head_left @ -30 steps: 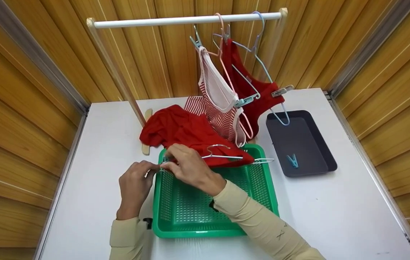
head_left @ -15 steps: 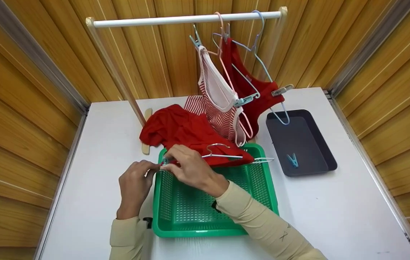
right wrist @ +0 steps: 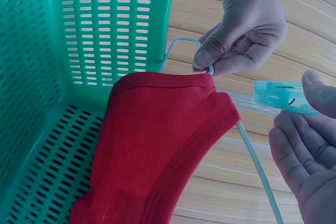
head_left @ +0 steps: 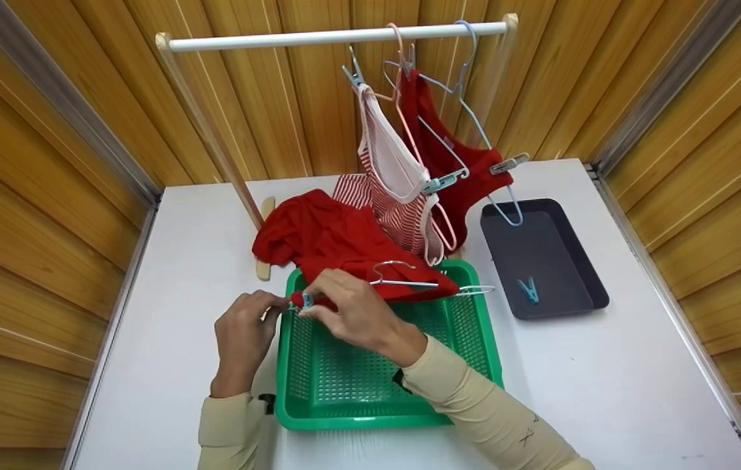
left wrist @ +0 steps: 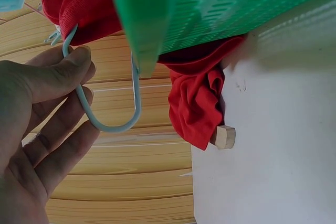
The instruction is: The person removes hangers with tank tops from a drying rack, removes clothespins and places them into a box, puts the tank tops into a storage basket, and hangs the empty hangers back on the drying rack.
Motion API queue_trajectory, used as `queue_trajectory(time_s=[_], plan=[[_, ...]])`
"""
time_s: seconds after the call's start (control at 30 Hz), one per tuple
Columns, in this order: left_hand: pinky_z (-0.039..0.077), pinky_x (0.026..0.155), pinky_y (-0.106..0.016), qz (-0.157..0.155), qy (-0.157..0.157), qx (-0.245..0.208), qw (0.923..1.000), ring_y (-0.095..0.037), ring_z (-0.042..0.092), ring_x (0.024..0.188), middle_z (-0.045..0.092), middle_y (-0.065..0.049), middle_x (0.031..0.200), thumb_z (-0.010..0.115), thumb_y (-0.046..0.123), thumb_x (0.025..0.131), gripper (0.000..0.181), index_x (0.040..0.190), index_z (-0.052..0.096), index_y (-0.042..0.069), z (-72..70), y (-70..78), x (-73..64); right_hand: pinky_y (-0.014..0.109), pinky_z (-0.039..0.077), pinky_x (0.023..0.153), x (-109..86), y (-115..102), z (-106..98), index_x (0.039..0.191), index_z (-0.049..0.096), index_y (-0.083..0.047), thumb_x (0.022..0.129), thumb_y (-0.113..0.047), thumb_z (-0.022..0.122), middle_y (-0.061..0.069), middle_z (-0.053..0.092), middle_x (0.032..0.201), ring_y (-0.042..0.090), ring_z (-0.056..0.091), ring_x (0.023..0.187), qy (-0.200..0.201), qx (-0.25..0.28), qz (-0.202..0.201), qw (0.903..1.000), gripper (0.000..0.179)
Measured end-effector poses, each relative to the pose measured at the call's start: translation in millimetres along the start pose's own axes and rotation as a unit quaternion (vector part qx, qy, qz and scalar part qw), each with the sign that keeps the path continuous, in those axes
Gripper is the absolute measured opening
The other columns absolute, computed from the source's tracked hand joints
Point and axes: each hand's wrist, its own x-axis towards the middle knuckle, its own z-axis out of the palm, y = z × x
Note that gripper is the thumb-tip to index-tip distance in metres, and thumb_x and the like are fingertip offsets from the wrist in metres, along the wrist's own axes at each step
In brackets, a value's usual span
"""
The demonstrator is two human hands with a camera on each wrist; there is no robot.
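Hands (head_left: 244, 336) (head_left: 358, 313); hanger (head_left: 409, 283) crosswise, hook (head_left: 395, 262) away

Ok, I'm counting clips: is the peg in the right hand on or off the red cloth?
Off: the right hand pinches the peg, a gap between it and the cloth.

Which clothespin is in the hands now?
The light-blue clothespin pinched by the right hand; several others grip the hanging garments, and one lies unheld in the dark tray.

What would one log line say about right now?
left hand: pinches hanger; right hand: holds blue clothespin, apart from red garment; red garment: on hanger
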Motion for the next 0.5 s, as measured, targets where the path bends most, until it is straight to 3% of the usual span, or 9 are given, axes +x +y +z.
queue_trajectory(time_s=[0.5], plan=[[0.063, 0.061, -0.040, 0.003, 0.003, -0.001, 1.0000, -0.021, 0.070, 0.072, 0.078, -0.004, 0.083, 0.089, -0.009, 0.081, 0.021, 0.090, 0.083, 0.009, 1.0, -0.2, 0.6, 0.027, 0.059, 0.089, -20.9, -2.3, -16.4, 0.106, 0.070, -0.004, 0.096, -0.020, 0.082, 0.008, 0.070, 0.101, 0.020, 0.065, 0.094, 0.010, 0.001, 0.012, 0.9999, 0.022]])
